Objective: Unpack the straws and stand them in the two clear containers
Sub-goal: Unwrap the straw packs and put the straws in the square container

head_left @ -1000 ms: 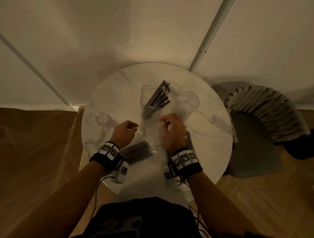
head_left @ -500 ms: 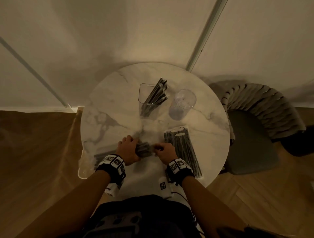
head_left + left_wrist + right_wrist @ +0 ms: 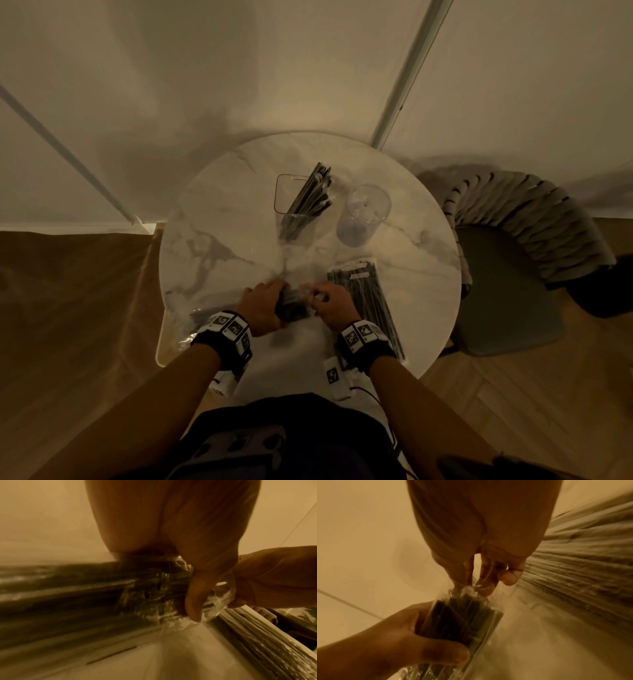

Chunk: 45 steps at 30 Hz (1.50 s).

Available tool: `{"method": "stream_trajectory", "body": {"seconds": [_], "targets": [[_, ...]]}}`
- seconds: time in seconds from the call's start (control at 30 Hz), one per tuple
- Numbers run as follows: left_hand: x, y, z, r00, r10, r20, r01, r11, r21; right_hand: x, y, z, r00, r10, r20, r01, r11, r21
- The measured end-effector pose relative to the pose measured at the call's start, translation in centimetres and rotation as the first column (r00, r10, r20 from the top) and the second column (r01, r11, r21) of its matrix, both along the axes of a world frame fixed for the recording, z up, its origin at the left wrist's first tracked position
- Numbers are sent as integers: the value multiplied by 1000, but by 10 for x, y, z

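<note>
Seen from the head camera, a round marble table (image 3: 219, 212) stood against a pale wall, with a grey chair (image 3: 513, 274) at its right. The left hand (image 3: 262, 308) was wrapped around a pack of dark straws (image 3: 291, 303) near the table's front edge. The right hand (image 3: 334, 303) met it from the right, fingertips bunched at the pack's clear wrapper. Farther back stood a square clear container (image 3: 284, 195) with dark straws (image 3: 310, 197) leaning in it, and just to its right a round clear container (image 3: 364, 214). A second pack of straws (image 3: 366, 301) lay flat on the table, just beside the right hand.

From the left wrist, the left hand (image 3: 171, 527) had its fingers curled around the pack of dark straws (image 3: 145, 592), the thumb (image 3: 193, 601) pressed across the crinkled wrapper. The right hand (image 3: 274, 577) gripped the wrapper's end. The second pack (image 3: 274, 646) lay blurred at lower right.

From the right wrist, the right hand (image 3: 481, 534) pinched the twisted plastic tip of the wrapper (image 3: 467, 589) between its fingertips (image 3: 486, 582). The left hand (image 3: 393, 642) clamped the bundle (image 3: 462, 618) from below, thumb across it.
</note>
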<state>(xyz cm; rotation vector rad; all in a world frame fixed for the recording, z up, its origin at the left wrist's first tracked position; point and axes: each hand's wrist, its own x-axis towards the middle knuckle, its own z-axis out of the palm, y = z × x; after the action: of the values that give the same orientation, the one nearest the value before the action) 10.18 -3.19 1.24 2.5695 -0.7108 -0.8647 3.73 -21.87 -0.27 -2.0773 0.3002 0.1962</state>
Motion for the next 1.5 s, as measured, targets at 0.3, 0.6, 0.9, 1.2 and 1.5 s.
{"method": "stream_trajectory", "body": {"seconds": [0.3,0.6,0.9,1.2,1.5], "targets": [[-2,2,1,1000,-9,25,10,1000,-19,1,-6,-7,998,-65,4,66,994,-89],[3,6,0,994,59,-89,-73,983,-166,0,-14,-8,990,-98,-97,118,967,227],[6,5,8,985,94,-142,-125,966,-227,1,-8,-6,987,-127,-103,149,958,247],[6,2,9,990,102,-98,-122,965,-231,1,-4,-5,991,-92,-102,112,970,217],[7,2,9,994,104,-42,-111,964,-241,3,-7,-9,971,-206,-121,232,938,260]]}}
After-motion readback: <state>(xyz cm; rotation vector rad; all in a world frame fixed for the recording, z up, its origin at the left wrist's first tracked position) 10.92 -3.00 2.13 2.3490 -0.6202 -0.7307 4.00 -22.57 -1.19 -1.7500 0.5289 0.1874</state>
